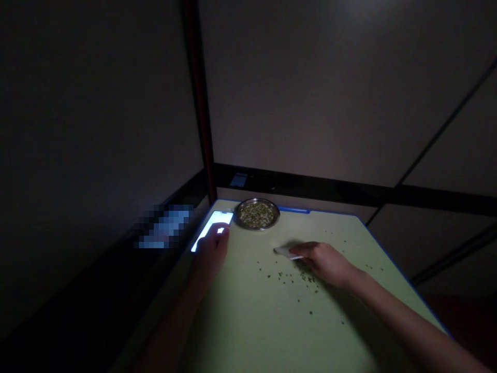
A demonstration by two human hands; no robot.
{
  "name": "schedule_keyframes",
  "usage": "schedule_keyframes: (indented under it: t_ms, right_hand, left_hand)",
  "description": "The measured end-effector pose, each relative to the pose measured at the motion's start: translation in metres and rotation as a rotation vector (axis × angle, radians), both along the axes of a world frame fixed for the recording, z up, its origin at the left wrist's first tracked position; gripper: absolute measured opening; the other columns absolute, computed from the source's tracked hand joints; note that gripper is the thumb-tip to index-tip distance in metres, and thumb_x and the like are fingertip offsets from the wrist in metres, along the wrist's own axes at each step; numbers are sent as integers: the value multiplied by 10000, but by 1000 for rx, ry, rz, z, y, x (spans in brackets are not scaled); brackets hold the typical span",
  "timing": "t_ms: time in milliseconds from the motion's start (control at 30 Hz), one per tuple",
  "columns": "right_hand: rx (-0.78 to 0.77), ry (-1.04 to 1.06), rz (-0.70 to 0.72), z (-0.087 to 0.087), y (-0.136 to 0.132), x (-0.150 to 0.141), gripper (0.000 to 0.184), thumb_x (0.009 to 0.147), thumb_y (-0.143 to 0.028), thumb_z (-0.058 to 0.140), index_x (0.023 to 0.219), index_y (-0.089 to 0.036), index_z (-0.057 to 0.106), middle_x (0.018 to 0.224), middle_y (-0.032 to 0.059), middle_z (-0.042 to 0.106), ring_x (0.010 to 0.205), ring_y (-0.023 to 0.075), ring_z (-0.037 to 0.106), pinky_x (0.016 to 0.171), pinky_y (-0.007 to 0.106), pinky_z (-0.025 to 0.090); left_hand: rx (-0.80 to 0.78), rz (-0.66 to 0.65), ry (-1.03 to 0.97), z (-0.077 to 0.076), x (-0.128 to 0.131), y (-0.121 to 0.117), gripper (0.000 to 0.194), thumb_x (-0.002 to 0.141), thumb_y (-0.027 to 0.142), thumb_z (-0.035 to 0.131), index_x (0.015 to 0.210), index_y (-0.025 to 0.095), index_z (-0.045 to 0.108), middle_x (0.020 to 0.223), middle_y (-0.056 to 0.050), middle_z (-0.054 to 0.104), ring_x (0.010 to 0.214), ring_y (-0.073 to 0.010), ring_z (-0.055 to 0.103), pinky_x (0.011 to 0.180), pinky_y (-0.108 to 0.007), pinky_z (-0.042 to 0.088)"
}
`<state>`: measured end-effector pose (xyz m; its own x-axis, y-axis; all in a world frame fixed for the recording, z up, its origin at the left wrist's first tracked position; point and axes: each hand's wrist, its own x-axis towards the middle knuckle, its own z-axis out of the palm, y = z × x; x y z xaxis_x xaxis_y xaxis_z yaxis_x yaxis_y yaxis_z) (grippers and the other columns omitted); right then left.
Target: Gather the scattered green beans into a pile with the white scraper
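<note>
At the table's left edge my left hand (213, 242) is closed on a phone (212, 223) with a bright lit screen. The thumb lies along the phone's right side, and the other fingers are mostly hidden in shadow. My right hand (322, 261) pinches a thin, flat white piece (285, 252) low over the tabletop; its exact kind is unclear. Small dark bean-like grains (306, 278) lie scattered below and around this hand. Beyond both hands sits a round metal dish (278, 216) holding many green and whitish grains.
The pale green table (240, 321) has a blue rim and stands in a dark corner. A blue bar (295, 210) lies along its back edge. Behind it rises a panelled wall (303, 93) with a glossy black band; a pixelated patch (166, 227) appears at left.
</note>
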<state>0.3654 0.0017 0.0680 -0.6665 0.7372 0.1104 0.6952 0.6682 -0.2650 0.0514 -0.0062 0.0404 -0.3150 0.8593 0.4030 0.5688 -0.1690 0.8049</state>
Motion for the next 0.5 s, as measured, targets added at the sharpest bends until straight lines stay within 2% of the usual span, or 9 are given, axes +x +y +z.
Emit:
schedule_keyframes:
  t_ms: [133, 267, 400, 500]
  right_hand:
    - [-7, 49, 44, 11, -15, 0, 422, 887, -156, 477, 1247, -288, 653, 1220, 15, 682, 1077, 221, 652, 937, 361, 491]
    - [63, 139, 179, 17, -10, -40, 452, 864, -111, 490, 1247, -282, 656, 1227, 14, 677, 1114, 210, 631, 983, 356, 470]
    - [122, 165, 267, 8, 3, -83, 451, 822, -60, 507, 1178, -259, 702, 1183, 40, 699, 1106, 208, 634, 1002, 363, 458]
    - [119, 179, 286, -2, 10, -86, 445, 803, -41, 521, 1129, -266, 723, 1114, 36, 727, 1075, 194, 646, 986, 357, 461]
  left_hand:
    - [-10, -7, 24, 0, -5, 1, 300, 856, 409, 446, 983, 202, 623, 479, 65, 453, 446, -130, 441, 456, -232, 314]
    - [-16, 20, 35, 2, -8, 2, 295, 852, 401, 446, 968, 201, 630, 497, 53, 482, 470, -135, 463, 466, -234, 322]
    - [-26, 49, 50, 3, -6, 0, 284, 847, 392, 444, 934, 209, 642, 490, 49, 481, 479, -139, 466, 467, -234, 316]
    - [-26, 63, 58, 2, -5, -1, 289, 854, 400, 435, 932, 217, 644, 490, 51, 477, 482, -138, 466, 470, -232, 311]
